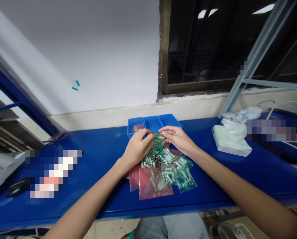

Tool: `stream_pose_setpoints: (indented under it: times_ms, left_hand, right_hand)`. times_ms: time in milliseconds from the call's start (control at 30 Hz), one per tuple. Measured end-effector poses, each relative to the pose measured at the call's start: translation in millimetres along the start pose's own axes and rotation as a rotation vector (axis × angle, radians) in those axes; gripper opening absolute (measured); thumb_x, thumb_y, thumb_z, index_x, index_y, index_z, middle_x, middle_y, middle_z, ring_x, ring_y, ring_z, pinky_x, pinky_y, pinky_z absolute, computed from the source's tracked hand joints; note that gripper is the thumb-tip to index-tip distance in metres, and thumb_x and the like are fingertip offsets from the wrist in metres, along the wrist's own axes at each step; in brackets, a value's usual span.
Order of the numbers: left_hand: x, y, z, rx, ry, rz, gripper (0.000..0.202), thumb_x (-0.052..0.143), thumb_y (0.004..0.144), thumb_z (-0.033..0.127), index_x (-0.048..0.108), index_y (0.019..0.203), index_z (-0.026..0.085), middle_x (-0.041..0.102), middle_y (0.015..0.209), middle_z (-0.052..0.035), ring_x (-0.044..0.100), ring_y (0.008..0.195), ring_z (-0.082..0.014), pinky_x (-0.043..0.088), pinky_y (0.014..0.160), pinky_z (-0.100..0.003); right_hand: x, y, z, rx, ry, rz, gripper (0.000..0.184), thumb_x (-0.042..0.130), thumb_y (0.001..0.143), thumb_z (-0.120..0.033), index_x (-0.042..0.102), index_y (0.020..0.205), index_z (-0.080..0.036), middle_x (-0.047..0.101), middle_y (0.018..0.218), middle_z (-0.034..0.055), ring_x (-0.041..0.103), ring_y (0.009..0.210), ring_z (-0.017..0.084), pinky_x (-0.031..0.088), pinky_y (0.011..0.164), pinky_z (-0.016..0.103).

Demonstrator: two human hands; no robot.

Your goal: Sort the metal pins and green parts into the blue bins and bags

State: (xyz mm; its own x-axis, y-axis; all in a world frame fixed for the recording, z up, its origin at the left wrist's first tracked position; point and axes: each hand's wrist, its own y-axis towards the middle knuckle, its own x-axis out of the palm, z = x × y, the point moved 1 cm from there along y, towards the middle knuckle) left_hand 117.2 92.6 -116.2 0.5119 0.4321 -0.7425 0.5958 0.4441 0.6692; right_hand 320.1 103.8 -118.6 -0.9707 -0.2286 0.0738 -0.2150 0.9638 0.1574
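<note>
Both my hands meet over a heap of small plastic bags on a blue table (101, 156). My left hand (137, 147) and my right hand (179, 137) pinch the same small green bag (159, 137) between their fingertips, just in front of three blue bins. Below them lie several green bags of small metal parts (178, 167) and a few red bags (152, 186) nearer the table's front edge.
Three small blue bins (153, 123) stand in a row at the back against the wall; the left one holds something reddish. A pack of tissues (231, 141) lies at the right. A black mouse (15, 189) sits at the far left.
</note>
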Motion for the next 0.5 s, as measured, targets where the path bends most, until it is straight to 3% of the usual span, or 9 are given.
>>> stream_pose_setpoints:
  times_ms: [133,233,367,500]
  left_hand:
    - [2.3,-1.8,-3.3,-0.060,0.001,0.076,0.018,0.046,0.103,0.024,0.063,0.103,0.017,0.063,0.093,-0.0070,0.059,0.086,-0.0184,0.051,0.075,-0.031]
    - [5.6,-3.2,-5.6,-0.119,-0.052,0.113,0.017,0.048,0.103,0.026,0.063,0.100,0.018,0.064,0.086,-0.0048,0.060,0.081,-0.0173,0.051,0.073,-0.031]
    - [6.9,-3.3,-3.1,-0.164,-0.160,0.181,0.017,0.051,0.102,0.025,0.057,0.116,0.019,0.066,0.095,-0.0050,0.063,0.085,-0.0163,0.054,0.074,-0.030]
    - [2.3,-0.5,3.3,-0.148,-0.121,0.181,0.024,0.057,0.098,0.028,0.056,0.121,0.021,0.057,0.116,-0.0110,0.061,0.099,-0.0201,0.055,0.077,-0.034]
  right_hand:
    - [8.1,-2.9,-1.4,-0.039,-0.069,-0.092,0.014,0.062,0.085,-0.021,0.067,0.098,-0.018,0.070,0.100,0.0070,0.071,0.088,0.019,0.060,0.079,0.036]
    - [11.3,-4.5,-0.4,-0.118,-0.225,-0.114,0.021,0.064,0.082,-0.019,0.065,0.103,-0.020,0.072,0.099,0.0060,0.070,0.095,0.021,0.058,0.081,0.036]
    - [12.5,-5.0,3.9,-0.189,-0.387,-0.030,0.015,0.065,0.086,-0.031,0.065,0.096,-0.020,0.071,0.084,0.0046,0.070,0.080,0.020,0.056,0.069,0.033]
    - [12.3,-5.4,1.4,-0.147,-0.261,0.008,0.019,0.067,0.084,-0.038,0.064,0.086,-0.020,0.066,0.074,0.0026,0.066,0.068,0.017,0.052,0.057,0.029]
